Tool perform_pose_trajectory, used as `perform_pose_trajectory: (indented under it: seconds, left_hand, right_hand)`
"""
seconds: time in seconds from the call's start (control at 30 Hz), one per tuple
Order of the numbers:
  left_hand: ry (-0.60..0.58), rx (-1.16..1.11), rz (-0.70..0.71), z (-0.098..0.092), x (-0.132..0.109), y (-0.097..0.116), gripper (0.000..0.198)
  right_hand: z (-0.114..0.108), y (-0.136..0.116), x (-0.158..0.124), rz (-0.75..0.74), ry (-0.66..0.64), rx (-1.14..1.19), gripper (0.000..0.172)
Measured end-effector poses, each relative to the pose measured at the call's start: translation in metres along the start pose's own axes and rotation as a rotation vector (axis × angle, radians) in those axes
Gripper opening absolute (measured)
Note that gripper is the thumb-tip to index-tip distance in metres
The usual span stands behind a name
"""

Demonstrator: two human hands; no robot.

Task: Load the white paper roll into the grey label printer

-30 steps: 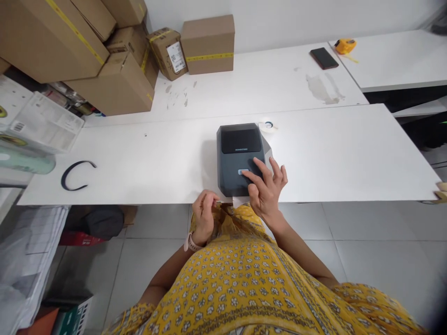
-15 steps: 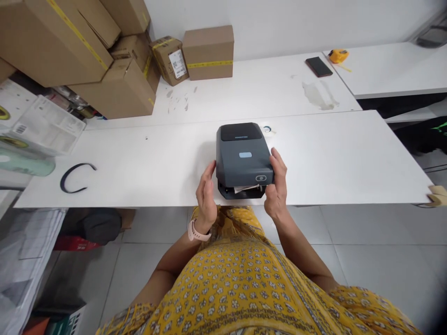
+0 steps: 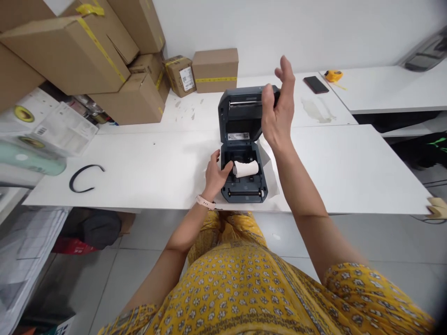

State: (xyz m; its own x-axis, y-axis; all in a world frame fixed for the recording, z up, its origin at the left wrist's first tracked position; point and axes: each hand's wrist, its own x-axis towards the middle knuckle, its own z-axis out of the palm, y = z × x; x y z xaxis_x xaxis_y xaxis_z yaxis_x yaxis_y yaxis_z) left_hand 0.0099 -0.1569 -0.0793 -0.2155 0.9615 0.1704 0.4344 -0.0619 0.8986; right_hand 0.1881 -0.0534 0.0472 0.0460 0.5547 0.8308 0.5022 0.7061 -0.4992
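Observation:
On the table in front of me a dark grey label printer (image 3: 240,197) stands with its lid (image 3: 240,95) raised. Inside the base lies a white paper roll (image 3: 246,169), crosswise. My left hand (image 3: 216,176) rests at the base's left side, fingers parted, the thumb reaching over the rim beside the roll. At the upper right of the lid is my right hand (image 3: 279,109), its fingers stretched upward and spread, against or very close to the lid's edge. A pale sheet (image 3: 270,172) shows along the printer's right side.
Cardboard boxes (image 3: 132,95) are stacked at the back left, with a smaller box (image 3: 215,70) by the wall. A black headband (image 3: 75,179) and a green bottle (image 3: 31,158) lie at left. At the back right are a phone (image 3: 316,84) and a yellow tape measure (image 3: 333,76).
The printer's lid has swung up and back, exposing the paper roll. My right hand has risen with it, while my left hand stays at the left side.

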Motion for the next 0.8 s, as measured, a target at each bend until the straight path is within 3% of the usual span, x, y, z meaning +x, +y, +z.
perform_pose_trajectory:
  seconds: [0.1, 0.17, 0.2, 0.27, 0.37, 0.43, 0.5, 0.63, 0.8]
  left_hand:
    - [0.003, 0.056, 0.013, 0.004, 0.006, 0.005, 0.066]
    - [-0.007, 0.063, 0.006, 0.006, 0.007, 0.009, 0.065]
    - [-0.014, 0.07, 0.0, 0.006, 0.007, 0.01, 0.065]
    - [-0.037, 0.111, -0.006, 0.005, 0.005, 0.015, 0.064]
    - [-0.085, 0.241, -0.001, 0.002, 0.002, 0.022, 0.064]
    - [-0.118, 0.327, 0.007, -0.001, 0.001, 0.027, 0.066]
    - [-0.149, 0.398, 0.017, -0.002, 0.0, 0.031, 0.069]
    - [-0.197, 0.503, 0.027, -0.003, 0.002, 0.036, 0.073]
    - [-0.259, 0.536, 0.112, -0.008, 0.005, 0.04, 0.083]
  right_hand:
    - [-0.001, 0.002, -0.009, -0.06, 0.147, -0.041, 0.059]
    - [-0.007, 0.002, -0.03, -0.1, 0.231, -0.051, 0.048]
    - [-0.011, 0.002, -0.042, -0.098, 0.213, -0.045, 0.043]
    - [-0.018, 0.004, -0.065, -0.038, 0.013, -0.016, 0.038]
    - [-0.026, 0.01, -0.083, 0.064, -0.523, -0.033, 0.034]
    - [-0.024, 0.013, -0.085, 0.027, -0.831, -0.151, 0.035]
    - [-0.018, 0.013, -0.081, -0.075, -1.052, -0.319, 0.035]
    - [0.001, 0.002, -0.072, -0.201, -1.351, -0.564, 0.031]
    - [0.012, -0.012, -0.062, -0.164, -1.601, -0.575, 0.035]
